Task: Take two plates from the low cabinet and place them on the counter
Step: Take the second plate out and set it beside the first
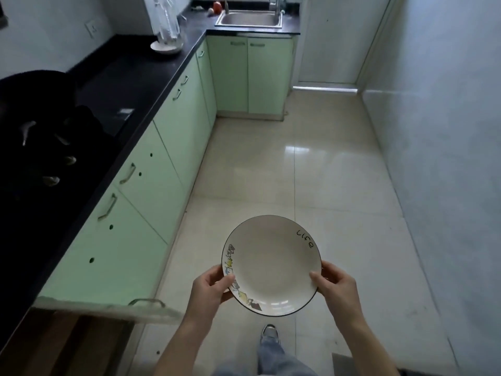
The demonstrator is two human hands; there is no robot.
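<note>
A white plate (272, 265) with a dark rim, the word "life" and small drawings along its left edge is held level over the floor, low in the head view. My left hand (210, 290) grips its left edge and my right hand (334, 284) grips its right edge, thumbs on top. Whether a second plate lies under it cannot be told. The black counter (130, 85) runs along the left. Below it, at the lower left, a green low cabinet door (108, 308) stands swung open, showing a dark wooden inside (67, 346).
Green cabinet doors (168, 147) line the left side under the counter. A gas stove (40, 147) sits on the near counter, a white dish with a clear container (166, 46) farther back. A steel sink (250, 19) is at the far end. Tiled floor (311, 172) stretches ahead; my foot (269, 333) is below.
</note>
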